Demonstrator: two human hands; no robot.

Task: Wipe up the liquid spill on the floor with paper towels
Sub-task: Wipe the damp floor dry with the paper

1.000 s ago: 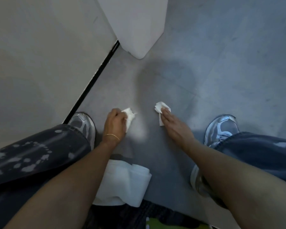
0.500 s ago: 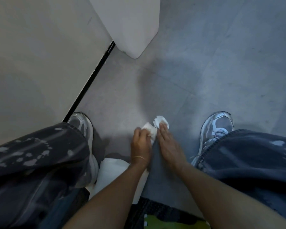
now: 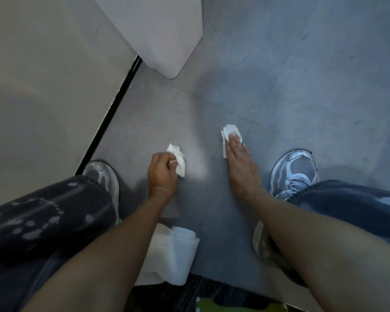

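A person crouches over a grey tiled floor (image 3: 279, 75), knees in dark bleach-spotted jeans (image 3: 43, 217) framing the view. Nearest the camera, a folded stack of paper towels (image 3: 173, 255) lies on the tiles between the forearms. Just beyond, the left hand (image 3: 161, 174), curled into a fist, grips a crumpled paper towel (image 3: 178, 162) against the floor, while the right hand (image 3: 239, 158) lies flat with fingers extended, pressing a second wadded towel (image 3: 231, 131) onto the tiles (the two wads sit apart). A pale sheen (image 3: 200, 174) shows on the floor between the hands; whether it is liquid or glare cannot be told. Silver-grey sneakers (image 3: 295, 172) flank the hands. Farther off, a beige wall (image 3: 43, 75) with a black base strip (image 3: 113, 109) meets a white rounded fixture (image 3: 164, 30).
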